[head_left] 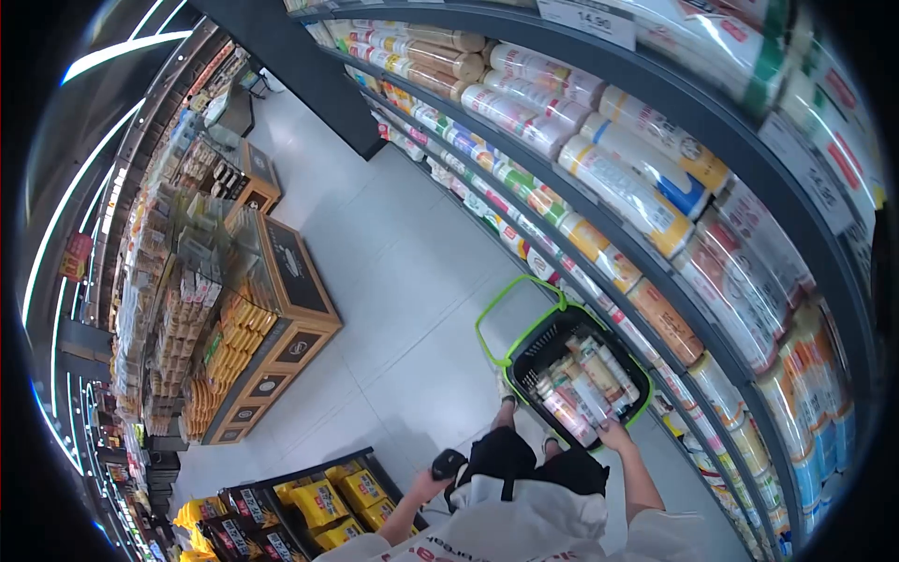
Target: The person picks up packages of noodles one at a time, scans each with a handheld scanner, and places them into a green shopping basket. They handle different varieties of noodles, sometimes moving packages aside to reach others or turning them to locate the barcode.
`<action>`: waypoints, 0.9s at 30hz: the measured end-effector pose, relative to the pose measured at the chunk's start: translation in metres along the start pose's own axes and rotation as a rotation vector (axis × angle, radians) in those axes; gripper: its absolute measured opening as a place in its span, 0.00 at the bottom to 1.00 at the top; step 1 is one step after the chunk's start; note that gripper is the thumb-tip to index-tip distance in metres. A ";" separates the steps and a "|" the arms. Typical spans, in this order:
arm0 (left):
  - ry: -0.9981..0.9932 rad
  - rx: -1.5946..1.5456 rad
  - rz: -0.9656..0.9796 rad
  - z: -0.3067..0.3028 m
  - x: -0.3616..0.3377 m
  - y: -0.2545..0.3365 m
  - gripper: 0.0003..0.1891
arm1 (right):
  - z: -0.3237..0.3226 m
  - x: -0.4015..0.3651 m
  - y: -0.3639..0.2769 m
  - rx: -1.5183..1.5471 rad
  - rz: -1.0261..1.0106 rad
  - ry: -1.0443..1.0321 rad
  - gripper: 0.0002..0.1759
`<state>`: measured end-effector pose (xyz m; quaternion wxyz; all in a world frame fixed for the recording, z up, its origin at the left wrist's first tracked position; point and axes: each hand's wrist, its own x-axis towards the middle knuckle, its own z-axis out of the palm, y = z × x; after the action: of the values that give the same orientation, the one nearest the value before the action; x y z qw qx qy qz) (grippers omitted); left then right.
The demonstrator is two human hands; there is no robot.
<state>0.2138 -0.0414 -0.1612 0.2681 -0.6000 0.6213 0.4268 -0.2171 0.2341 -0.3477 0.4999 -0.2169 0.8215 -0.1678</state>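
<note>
A black shopping basket (530, 348) with a green rim and a raised green handle stands on the floor by the shelves. Several long wrapped packs (585, 384) lie in it. My right hand (615, 436) reaches down to the basket's near edge and rests on the packs; its fingers are too small to show whether they grip one. My left hand (426, 485) is held out to the left of my knees, closed around a small black device (449, 462). My white shirt, black shorts and feet fill the lower middle.
Dark shelves (655, 103) run along the right, packed with rolled, wrapped goods and price tags. A wooden display stand (286, 323) with yellow packs sits to the left. A low bin of yellow bags (328, 501) is near my left side. Grey tiled floor (393, 262) runs between them.
</note>
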 end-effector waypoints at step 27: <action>-0.039 -0.198 0.083 -0.044 0.052 0.060 0.18 | 0.020 0.217 0.000 -0.296 0.357 0.298 0.48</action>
<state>0.1563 -0.1107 -0.1713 0.2015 -0.5890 0.5949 0.5084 -0.2871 0.1196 -0.5193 0.3582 -0.1122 0.9268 0.0150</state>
